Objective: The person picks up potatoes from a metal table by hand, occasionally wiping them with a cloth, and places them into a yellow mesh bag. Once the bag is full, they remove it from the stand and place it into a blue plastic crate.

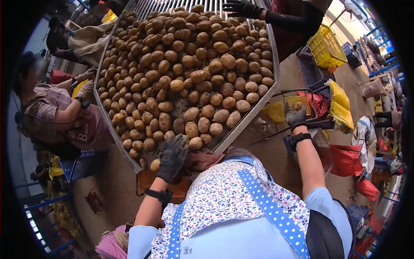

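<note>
My left hand (172, 156), in a dark grey glove, is at the front edge of the metal sorting table (236, 137), fingers stretched toward the potatoes (202, 75) heaped on it. A loose potato (155, 165) lies beside this hand, and others are right at its fingertips. Out to the right, my right hand (296, 117), also gloved, has its fingers apart over a yellow container (276, 111). Just past those fingers a single potato (297, 105) shows. A red bag (318, 105) and a yellow sack (340, 105) sit close by on that side.
Across the table, a co-worker's black-gloved hand (243, 8) reaches over the metal rollers (172, 5). Another person (64, 103) stands at the left side with gloved hands near the edge. A yellow crate (327, 46) stands at right; a blue crate (86, 165) sits at lower left.
</note>
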The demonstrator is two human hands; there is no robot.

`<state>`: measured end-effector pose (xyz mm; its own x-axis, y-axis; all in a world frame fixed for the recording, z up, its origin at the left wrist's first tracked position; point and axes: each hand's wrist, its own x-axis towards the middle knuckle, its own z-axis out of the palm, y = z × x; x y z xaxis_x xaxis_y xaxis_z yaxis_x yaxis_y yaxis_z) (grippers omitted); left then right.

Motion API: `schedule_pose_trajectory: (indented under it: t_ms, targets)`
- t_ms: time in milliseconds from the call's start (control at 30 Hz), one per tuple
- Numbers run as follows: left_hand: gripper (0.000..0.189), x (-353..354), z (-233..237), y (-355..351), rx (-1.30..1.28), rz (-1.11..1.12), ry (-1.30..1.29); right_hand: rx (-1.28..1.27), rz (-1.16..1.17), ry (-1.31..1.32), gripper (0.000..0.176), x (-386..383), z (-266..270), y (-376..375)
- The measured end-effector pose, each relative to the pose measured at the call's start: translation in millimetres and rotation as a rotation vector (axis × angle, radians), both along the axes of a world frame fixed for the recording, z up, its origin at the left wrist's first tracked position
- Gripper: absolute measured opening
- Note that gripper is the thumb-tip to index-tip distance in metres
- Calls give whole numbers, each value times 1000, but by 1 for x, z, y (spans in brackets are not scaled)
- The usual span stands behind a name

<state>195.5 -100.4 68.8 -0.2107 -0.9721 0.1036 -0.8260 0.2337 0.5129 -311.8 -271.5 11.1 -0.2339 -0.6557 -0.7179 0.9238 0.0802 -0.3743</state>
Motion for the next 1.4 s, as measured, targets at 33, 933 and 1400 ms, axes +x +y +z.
schedule_pose_trajectory:
  t_ms: [33, 933, 1400]
  targets:
    - [36, -7, 2, -3, -3, 17, -145, 9, 57, 91, 46, 19, 3, -7]
    - [28, 14, -23, 45, 213, 708, 166, -1376, 1344, 2363, 43, 528, 25, -176]
    - [45, 21, 44, -68, -213, 900, 1062, -974, 1775, 622, 44, 455, 77, -81]
